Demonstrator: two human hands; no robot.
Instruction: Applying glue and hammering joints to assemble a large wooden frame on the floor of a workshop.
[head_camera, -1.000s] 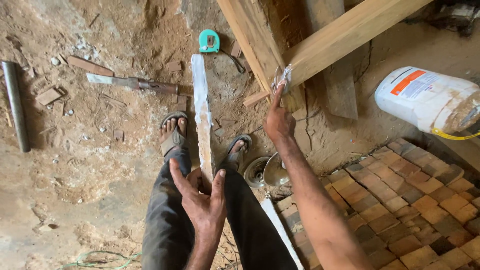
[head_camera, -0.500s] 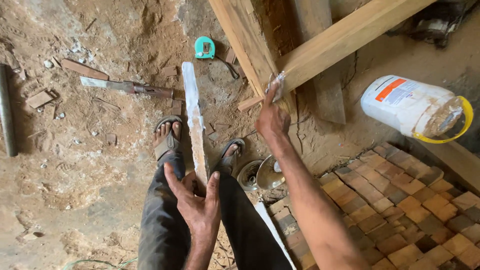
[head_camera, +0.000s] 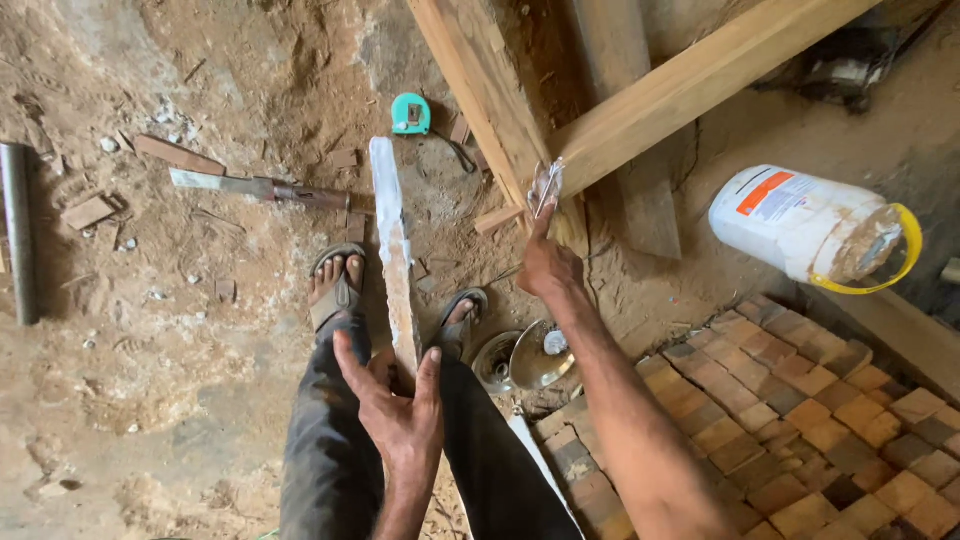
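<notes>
Evidently mid-application: the right hand (head_camera: 548, 265) pinched a small clear wrapper (head_camera: 546, 185) against the crossed timbers (head_camera: 600, 150) at upper centre, the left hand (head_camera: 400, 415) splayed against the white-smeared stick (head_camera: 393, 260); next called for steady pressure.

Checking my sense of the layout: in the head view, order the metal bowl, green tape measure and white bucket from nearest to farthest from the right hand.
From the right hand:
1. Metal bowl, just below it, by the right foot.
2. Green tape measure, up and left on the dirt.
3. White bucket, on its side, far right.
</notes>
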